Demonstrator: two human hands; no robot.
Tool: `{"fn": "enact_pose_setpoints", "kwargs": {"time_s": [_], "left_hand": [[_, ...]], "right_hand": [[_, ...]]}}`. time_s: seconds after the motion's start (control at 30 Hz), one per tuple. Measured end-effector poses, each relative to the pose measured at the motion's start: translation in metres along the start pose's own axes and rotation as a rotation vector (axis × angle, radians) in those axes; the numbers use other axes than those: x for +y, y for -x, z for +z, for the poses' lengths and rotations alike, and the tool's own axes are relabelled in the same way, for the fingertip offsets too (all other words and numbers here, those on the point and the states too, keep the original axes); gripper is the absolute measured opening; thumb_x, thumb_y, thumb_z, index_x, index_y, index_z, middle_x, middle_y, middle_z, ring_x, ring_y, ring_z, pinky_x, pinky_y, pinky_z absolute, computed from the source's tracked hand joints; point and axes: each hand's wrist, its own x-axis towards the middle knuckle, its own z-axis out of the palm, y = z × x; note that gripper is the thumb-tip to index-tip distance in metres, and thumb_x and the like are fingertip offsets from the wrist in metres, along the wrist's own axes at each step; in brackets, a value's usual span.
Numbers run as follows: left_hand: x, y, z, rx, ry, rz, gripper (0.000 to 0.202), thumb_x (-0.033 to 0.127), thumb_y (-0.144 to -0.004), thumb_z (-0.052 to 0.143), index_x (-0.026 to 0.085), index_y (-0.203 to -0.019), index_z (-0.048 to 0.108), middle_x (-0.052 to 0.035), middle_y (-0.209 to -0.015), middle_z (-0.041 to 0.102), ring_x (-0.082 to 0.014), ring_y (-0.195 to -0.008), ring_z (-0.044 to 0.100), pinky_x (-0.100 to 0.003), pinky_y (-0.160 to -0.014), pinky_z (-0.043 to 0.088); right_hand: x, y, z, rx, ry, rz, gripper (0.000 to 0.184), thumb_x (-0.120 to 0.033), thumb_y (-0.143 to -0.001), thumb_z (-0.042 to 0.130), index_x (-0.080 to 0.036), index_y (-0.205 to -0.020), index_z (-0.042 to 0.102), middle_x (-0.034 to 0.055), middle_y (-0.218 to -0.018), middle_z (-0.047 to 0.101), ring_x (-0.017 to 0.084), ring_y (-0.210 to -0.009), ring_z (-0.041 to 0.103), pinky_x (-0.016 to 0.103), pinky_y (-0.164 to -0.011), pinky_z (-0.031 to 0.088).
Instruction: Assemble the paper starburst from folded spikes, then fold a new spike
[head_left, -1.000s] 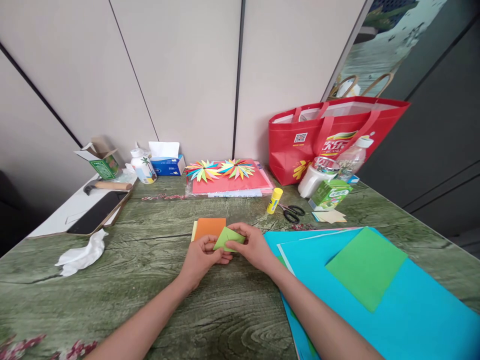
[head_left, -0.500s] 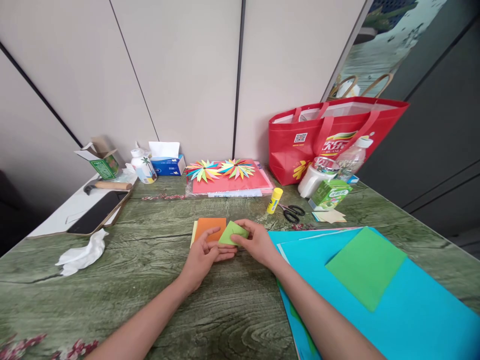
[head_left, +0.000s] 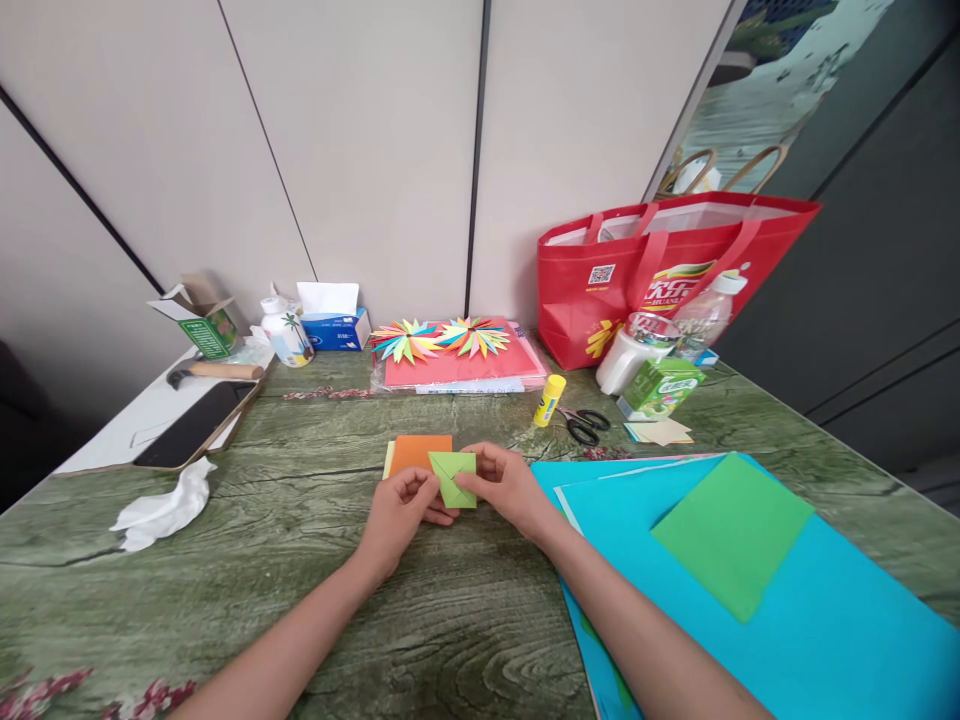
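Both my hands hold a small folded light-green paper (head_left: 454, 474) just above the green wood-grain table (head_left: 300, 560). My left hand (head_left: 401, 512) pinches its left corner with thumb and fingers closed. My right hand (head_left: 508, 487) grips its right edge, fingers curled. The paper shows diagonal fold lines. Right behind it lies a small stack of orange paper squares (head_left: 417, 453) with a yellow sheet beneath.
Large blue sheets (head_left: 787, 620) with a green sheet (head_left: 731, 530) lie at right. A glue stick (head_left: 550, 399), scissors (head_left: 586, 425), a red bag (head_left: 660, 265), colourful paper stars (head_left: 442, 338), a tissue box (head_left: 335, 318), a crumpled tissue (head_left: 165, 505) and a dark phone (head_left: 193, 425) stand further off.
The green paper has been turned and flattened between my hands; it now faces me squarely, and my left thumb has closed onto its corner.
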Motion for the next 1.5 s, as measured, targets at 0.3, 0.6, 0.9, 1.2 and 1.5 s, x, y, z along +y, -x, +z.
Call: {"fn": "enact_pose_setpoints", "kwargs": {"time_s": [0.3, 0.6, 0.9, 1.2, 1.5], "left_hand": [[0.001, 0.002, 0.002, -0.027, 0.029, -0.014, 0.027, 0.039, -0.071, 0.060, 0.015, -0.077, 0.051, -0.0008, -0.059, 0.063, -0.0172, -0.050, 0.064, -0.028, -0.046, 0.053], [-0.004, 0.000, 0.000, -0.025, -0.068, 0.072, 0.027, 0.040, -0.071, 0.059, 0.014, -0.075, 0.052, -0.0017, -0.057, 0.064, -0.0131, -0.044, 0.058, -0.019, -0.035, 0.042], [-0.001, 0.004, 0.004, -0.074, 0.030, 0.030, 0.029, 0.041, -0.072, 0.059, 0.016, -0.084, 0.051, -0.0020, -0.064, 0.067, -0.0202, -0.063, 0.066, -0.030, -0.052, 0.054], [-0.003, 0.002, 0.002, -0.049, 0.017, 0.044, 0.030, 0.044, -0.071, 0.058, 0.015, -0.070, 0.051, -0.0011, -0.052, 0.062, -0.0176, -0.048, 0.062, -0.024, -0.035, 0.048], [0.002, 0.002, -0.001, -0.038, -0.152, 0.082, 0.029, 0.043, -0.073, 0.056, 0.015, -0.065, 0.055, 0.0027, -0.043, 0.056, -0.0070, -0.030, 0.046, -0.015, -0.028, 0.030]], "right_hand": [[0.002, 0.002, 0.005, 0.019, -0.004, 0.055, 0.026, -0.038, -0.061, 0.067, -0.017, -0.071, 0.057, -0.0018, -0.063, 0.058, 0.013, -0.058, 0.055, 0.026, -0.052, 0.049], [0.008, 0.001, 0.004, 0.084, 0.234, -0.109, 0.020, -0.036, -0.072, 0.058, -0.018, -0.076, 0.065, 0.0014, -0.067, 0.060, 0.012, -0.051, 0.054, 0.025, -0.047, 0.047], [0.006, 0.008, 0.011, 0.199, 0.314, -0.207, 0.012, -0.030, -0.071, 0.060, -0.018, -0.069, 0.060, 0.0007, -0.061, 0.059, 0.013, -0.053, 0.055, 0.025, -0.049, 0.045], [0.006, 0.018, 0.013, 0.074, 0.867, -0.541, 0.021, -0.029, -0.084, 0.046, -0.020, -0.089, 0.064, 0.0073, -0.083, 0.057, 0.014, -0.066, 0.052, 0.025, -0.057, 0.040], [-0.002, 0.008, 0.012, 0.020, 0.141, -0.092, 0.025, -0.037, -0.073, 0.059, -0.019, -0.089, 0.060, 0.0004, -0.069, 0.058, 0.013, -0.060, 0.054, 0.024, -0.051, 0.044]]}}
